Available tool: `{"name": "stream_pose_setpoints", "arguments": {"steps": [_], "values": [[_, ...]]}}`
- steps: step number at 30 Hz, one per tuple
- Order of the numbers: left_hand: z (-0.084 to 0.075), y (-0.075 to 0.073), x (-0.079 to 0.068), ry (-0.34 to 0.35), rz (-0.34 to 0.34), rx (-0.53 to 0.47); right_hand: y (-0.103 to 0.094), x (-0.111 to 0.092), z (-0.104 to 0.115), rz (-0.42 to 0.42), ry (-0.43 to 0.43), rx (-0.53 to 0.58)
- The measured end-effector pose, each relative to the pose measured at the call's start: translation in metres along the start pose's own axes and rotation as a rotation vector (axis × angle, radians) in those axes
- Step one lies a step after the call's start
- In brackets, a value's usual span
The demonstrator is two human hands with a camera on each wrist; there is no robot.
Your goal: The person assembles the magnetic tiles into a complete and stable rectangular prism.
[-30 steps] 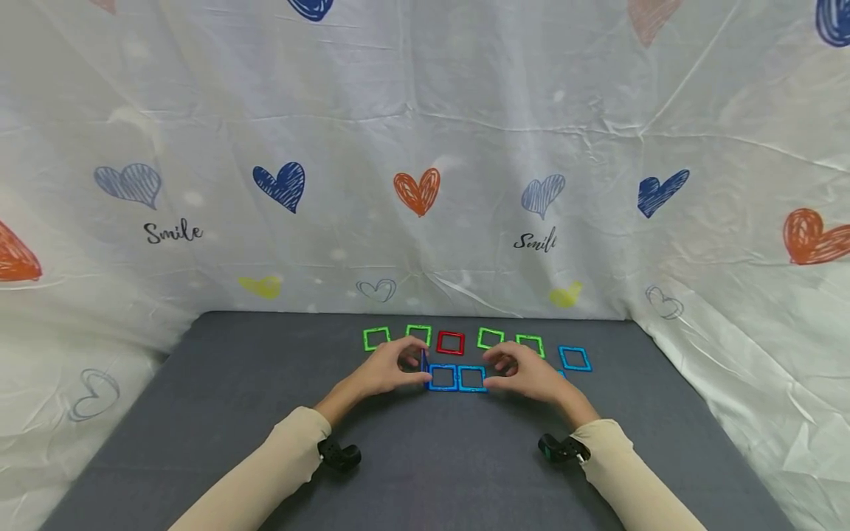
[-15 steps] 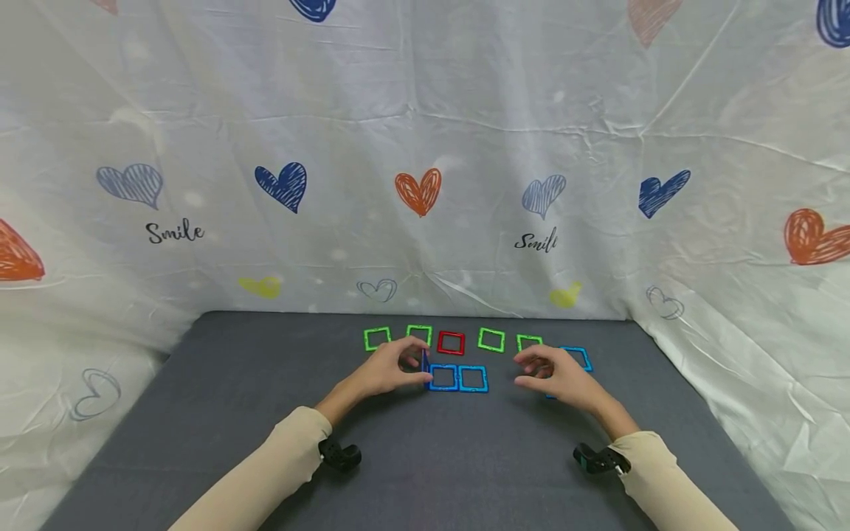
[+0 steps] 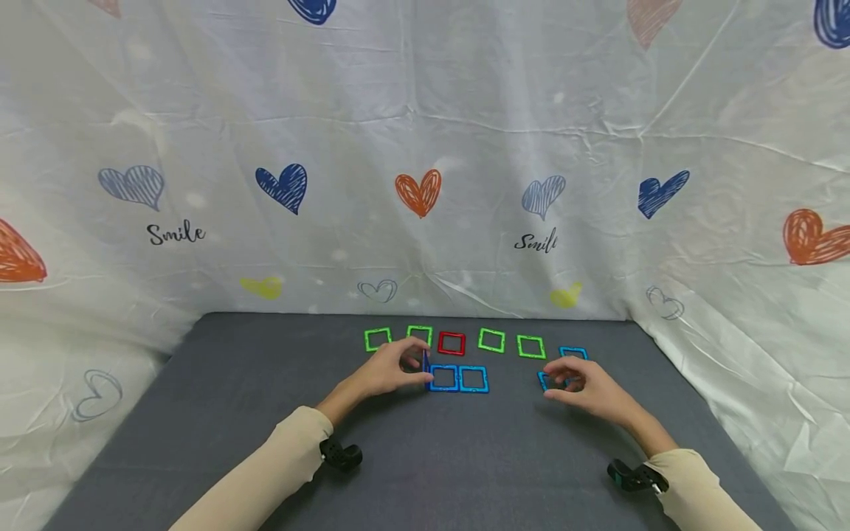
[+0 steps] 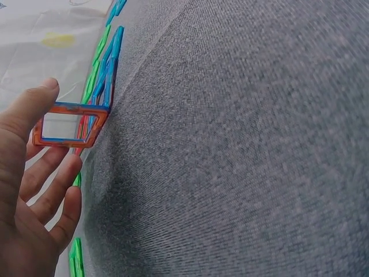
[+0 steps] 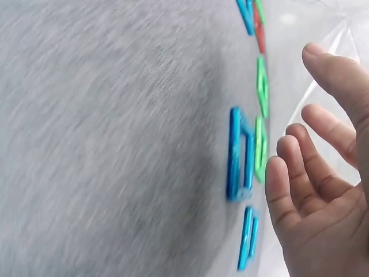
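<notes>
Fingers of the left hand (image 3: 385, 370) are pinching an upright square tile frame (image 4: 64, 142) at the left end of two flat blue frames (image 3: 458, 378). With thumb and fingers parted wide, the right hand (image 3: 591, 387) is hovering near another blue frame (image 5: 234, 153); green frames (image 3: 482, 339) and a red frame (image 3: 451, 354) are lying on the far side.

Head view: the left hand (image 3: 385, 366) covered the lower part of a green square plastic frame (image 3: 420, 327). The right hand (image 3: 593, 389) hid from us much of the near blue square plastic frame (image 3: 541, 380) and the lower part of the far blue square plastic frame (image 3: 573, 349). We lost both cream fabric sleeves (image 3: 259, 472) at the bottom edge. Right wrist view: grey cloth (image 5: 115, 138) too blurred for us to read its weave.
</notes>
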State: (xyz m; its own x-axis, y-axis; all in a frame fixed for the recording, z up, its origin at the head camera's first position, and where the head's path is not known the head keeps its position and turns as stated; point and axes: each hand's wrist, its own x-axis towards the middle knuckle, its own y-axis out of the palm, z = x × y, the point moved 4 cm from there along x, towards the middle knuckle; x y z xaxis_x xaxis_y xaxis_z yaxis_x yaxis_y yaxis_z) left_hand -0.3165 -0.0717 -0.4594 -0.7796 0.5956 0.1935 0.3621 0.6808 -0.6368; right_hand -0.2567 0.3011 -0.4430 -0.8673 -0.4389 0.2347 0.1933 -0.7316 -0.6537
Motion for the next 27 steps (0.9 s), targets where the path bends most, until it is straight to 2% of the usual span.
{"name": "stream_pose_setpoints", "arguments": {"steps": [4, 13, 27], "values": [[0.001, 0.000, 0.000, -0.006, 0.007, -0.005, -0.006, -0.009, -0.006, -0.014, 0.031, -0.050], [0.001, -0.001, -0.001, -0.001, 0.014, -0.018, -0.014, -0.023, -0.010, -0.041, 0.030, -0.110], [-0.001, -0.001, 0.000, -0.001, 0.024, -0.032, -0.012, -0.028, -0.014, -0.084, 0.088, -0.263]]}}
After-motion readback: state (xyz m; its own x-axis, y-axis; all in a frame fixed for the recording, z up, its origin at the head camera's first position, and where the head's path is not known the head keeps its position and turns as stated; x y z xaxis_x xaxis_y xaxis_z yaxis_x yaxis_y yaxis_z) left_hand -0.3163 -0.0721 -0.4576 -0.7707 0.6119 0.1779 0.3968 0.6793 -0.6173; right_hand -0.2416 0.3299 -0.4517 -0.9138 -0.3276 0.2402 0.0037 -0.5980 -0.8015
